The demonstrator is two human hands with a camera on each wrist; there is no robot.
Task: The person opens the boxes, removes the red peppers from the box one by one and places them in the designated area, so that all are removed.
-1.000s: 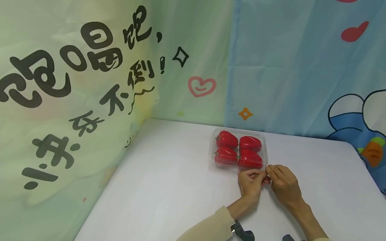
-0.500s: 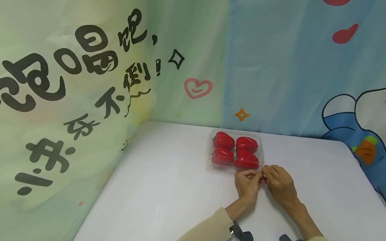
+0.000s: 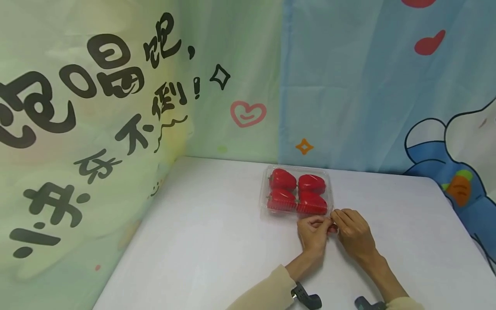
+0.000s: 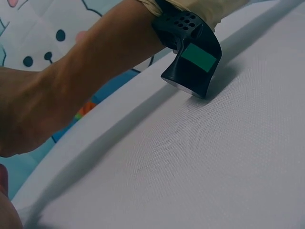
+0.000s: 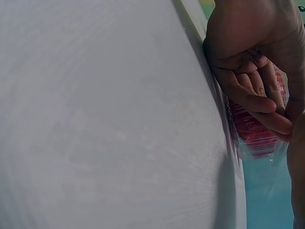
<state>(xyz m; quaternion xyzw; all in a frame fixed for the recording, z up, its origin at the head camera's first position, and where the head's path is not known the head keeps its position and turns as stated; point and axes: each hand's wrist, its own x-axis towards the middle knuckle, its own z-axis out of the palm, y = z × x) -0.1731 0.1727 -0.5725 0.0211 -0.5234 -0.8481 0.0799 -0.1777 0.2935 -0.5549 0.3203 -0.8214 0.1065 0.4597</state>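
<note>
Fingers (image 3: 342, 216) bent, tips meeting at the lower right corner of the clear box (image 3: 264, 191), just right of and below frame centre; whether they pinch its edge, I can't tell! Four red pieces (image 3: 282, 178) inside. Thin, slick plastic, probably light, easily creased: that rim corner looks a sound hold. Left hand (image 3: 311, 234) and right hand (image 3: 354, 232) angle inward, forearms slanting up from the frame's bottom over the white worktop (image 3: 213, 232).

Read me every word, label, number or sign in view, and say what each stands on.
"喝吧," – upper line on the left backdrop; the lettering before it is cut off by the picture edge.
"快乐不倒!" – lower line, same backdrop.
No readable lettering shows on the clear box or the black wrist mount.
</note>
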